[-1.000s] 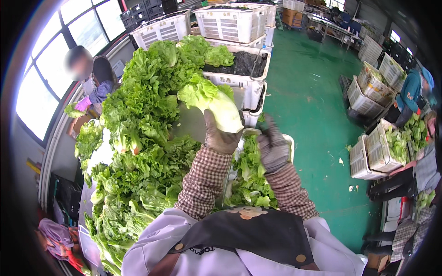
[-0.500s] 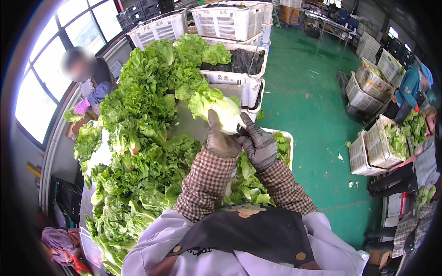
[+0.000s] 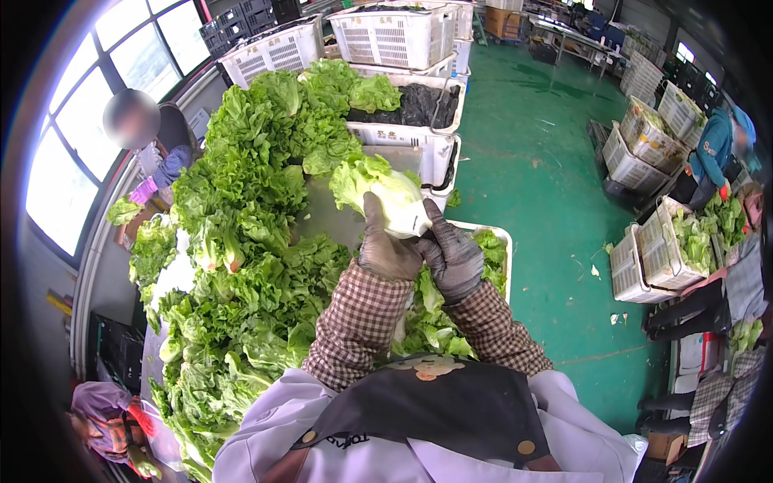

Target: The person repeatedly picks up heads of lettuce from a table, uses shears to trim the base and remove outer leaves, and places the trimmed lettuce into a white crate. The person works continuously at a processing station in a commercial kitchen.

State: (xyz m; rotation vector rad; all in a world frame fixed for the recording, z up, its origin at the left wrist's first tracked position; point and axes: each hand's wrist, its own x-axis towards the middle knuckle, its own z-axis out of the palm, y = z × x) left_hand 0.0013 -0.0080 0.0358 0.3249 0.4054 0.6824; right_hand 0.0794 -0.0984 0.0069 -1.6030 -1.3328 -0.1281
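Note:
A pale green lettuce head [image 3: 394,201] is held up in front of me, leafy end to the left and white base toward my right hand. My left hand [image 3: 388,245], in a dark thin glove, is closed around its underside, with the thumb up along the near side. Gloved the same way, my right hand [image 3: 455,256] is closed at the base end, index finger and thumb against it. Something small and dark shows at those fingertips, too hidden to name. Beneath the lettuce lies the grey tabletop [image 3: 330,211].
A large lettuce pile [image 3: 258,201] covers the table to the left. Below my hands stands a white crate [image 3: 509,266] of lettuce. More white crates [image 3: 403,145] line the far side. Co-workers are at left [image 3: 165,157], lower left [image 3: 109,427] and right [image 3: 713,153].
My hands stay at the lettuce base, nearly in place. At the lower left a person has leaned farther into view, a red glove now showing. The left co-worker's lettuce has shifted slightly lower.

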